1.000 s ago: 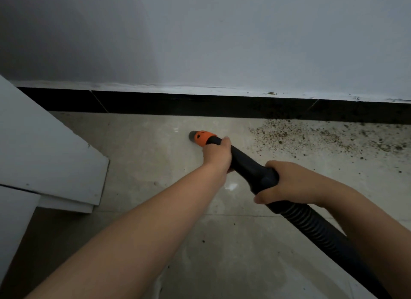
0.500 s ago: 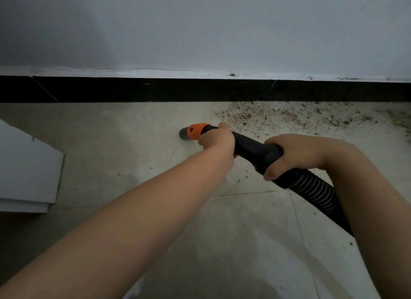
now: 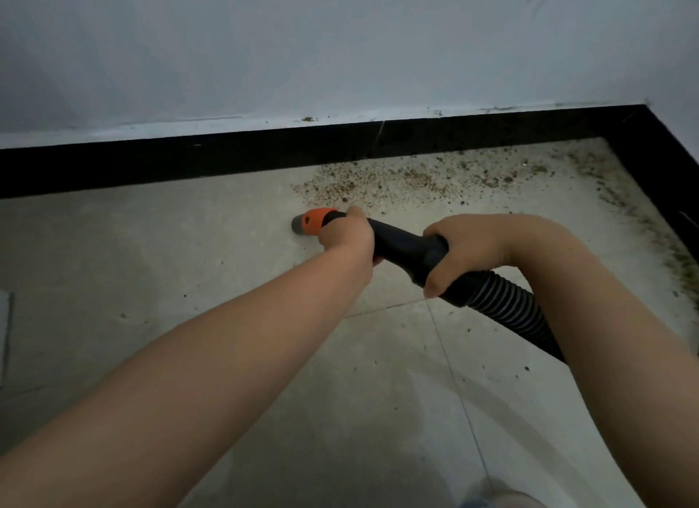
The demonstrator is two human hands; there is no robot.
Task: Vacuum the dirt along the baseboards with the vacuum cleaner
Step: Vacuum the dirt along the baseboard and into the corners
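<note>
Since the earlier frames, the view is swinging rightward: the white board at the left is all but leaving the picture, the room corner is coming into sight at the right, and the nozzle is lying closer to the left edge of the dirt patch.

I am noting the left hand (image 3: 348, 237) wrapping round the black wand just behind the orange collar, fingers curled on it. The right hand (image 3: 467, 250) is clamping the vacuum hose (image 3: 503, 309) where the smooth cuff is meeting the ribbed section. Both grips are looking firm.

The nozzle (image 3: 308, 223), grey-tipped with an orange band, is sitting low at the floor (image 3: 151, 280), pointing left, just beside the near left fringe of the dirt (image 3: 397, 180). I cannot tell whether the tip is touching the tile.

I am judging the step in hand as the sweep toward the remaining debris; the stretch left of the nozzle is looking clean. The next move is calling for turning the tip toward the baseboard (image 3: 189, 165) and drawing it rightward along the skirting into the corner.

The dirt is showing as brown granular specks, dense against the black baseboard, thinning outward, with a darker band running down the right-hand skirting.
</note>
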